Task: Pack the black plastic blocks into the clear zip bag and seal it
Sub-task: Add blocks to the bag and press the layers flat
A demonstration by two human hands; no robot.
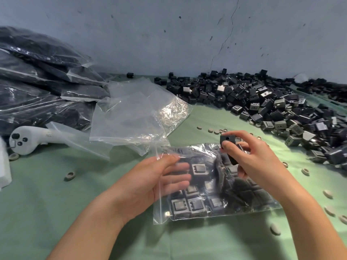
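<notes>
White handheld controller [28,140], well left of the left-hand fingers [180,178]; grey round discs [216,131] scattered on green cloth [56,212], nearest ones just beyond the right-hand fingers [244,136].

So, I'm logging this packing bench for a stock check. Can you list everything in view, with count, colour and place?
clear zip bag: one, clear, flat on the cloth between the hands, mouth open
packed blocks: many, black, inside that bag
held block: one, black, above the bag
loose blocks: heap beyond counting, black and grey, right side along the wall
empty bags: several, clear, behind the left hand
filled bags: several, clear with dark contents, stacked far left
controller: one, white, left, partly under plastic
rings: many, beige, scattered on the cloth
cloth: one, green, under everything
left hand: fingers in the bag's mouth, thumb on the plastic
right hand: fingers pinch the held block
</notes>
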